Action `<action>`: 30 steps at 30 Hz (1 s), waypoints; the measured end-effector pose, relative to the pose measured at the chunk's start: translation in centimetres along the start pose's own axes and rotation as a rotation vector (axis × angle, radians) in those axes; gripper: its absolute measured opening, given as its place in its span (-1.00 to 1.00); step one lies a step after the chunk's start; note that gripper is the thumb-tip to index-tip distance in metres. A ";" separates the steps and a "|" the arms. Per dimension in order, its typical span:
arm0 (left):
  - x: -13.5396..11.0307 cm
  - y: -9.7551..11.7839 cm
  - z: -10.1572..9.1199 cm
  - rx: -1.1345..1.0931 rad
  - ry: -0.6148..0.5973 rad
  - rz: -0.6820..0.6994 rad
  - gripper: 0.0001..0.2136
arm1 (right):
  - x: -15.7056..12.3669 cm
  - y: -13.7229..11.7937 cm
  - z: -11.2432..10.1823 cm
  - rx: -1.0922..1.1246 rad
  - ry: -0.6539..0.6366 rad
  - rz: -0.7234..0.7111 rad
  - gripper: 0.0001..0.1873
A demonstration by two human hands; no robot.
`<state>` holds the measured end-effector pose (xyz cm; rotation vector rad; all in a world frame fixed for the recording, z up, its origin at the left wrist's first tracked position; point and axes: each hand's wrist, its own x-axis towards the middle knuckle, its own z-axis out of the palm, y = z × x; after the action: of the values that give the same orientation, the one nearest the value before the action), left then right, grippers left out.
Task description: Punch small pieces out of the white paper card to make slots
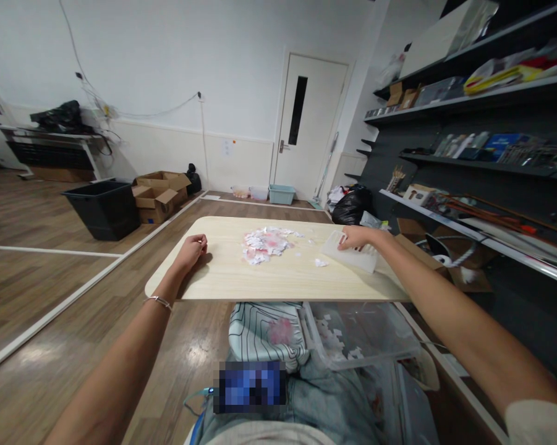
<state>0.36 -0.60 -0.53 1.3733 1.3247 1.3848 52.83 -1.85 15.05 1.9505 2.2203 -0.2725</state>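
Clasping a translucent box [359,259] that slants down rightward, the right hand [356,237] sits right of the central paper scraps [265,243]; left hand [195,249] curled, grip indeterminable.

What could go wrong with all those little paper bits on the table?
1. The loose heap of white and pink paper scraps could scatter if something brushes it, since nothing walls it in.
2. The translucent white plastic container in the right hand might knock the small white scraps beside it.
3. The pale wooden tabletop shows no raised rim, so scraps might slip off.
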 end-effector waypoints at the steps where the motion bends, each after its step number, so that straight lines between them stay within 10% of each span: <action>1: 0.0 0.0 0.0 -0.003 0.003 -0.004 -0.81 | 0.2 0.0 0.0 0.006 -0.006 -0.016 -0.59; 11: -0.1 -0.1 -0.2 -0.014 0.015 0.023 -0.84 | -1.2 1.4 -0.3 0.008 -0.215 -0.093 -0.48; 30: -0.5 0.8 -0.3 0.000 -0.004 -0.008 -0.79 | -10.4 -3.4 2.4 -0.338 -0.041 -0.071 -0.77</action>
<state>0.23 -1.28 0.21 1.3687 1.3259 1.3764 50.84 -12.82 15.38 1.6758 2.1466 0.0530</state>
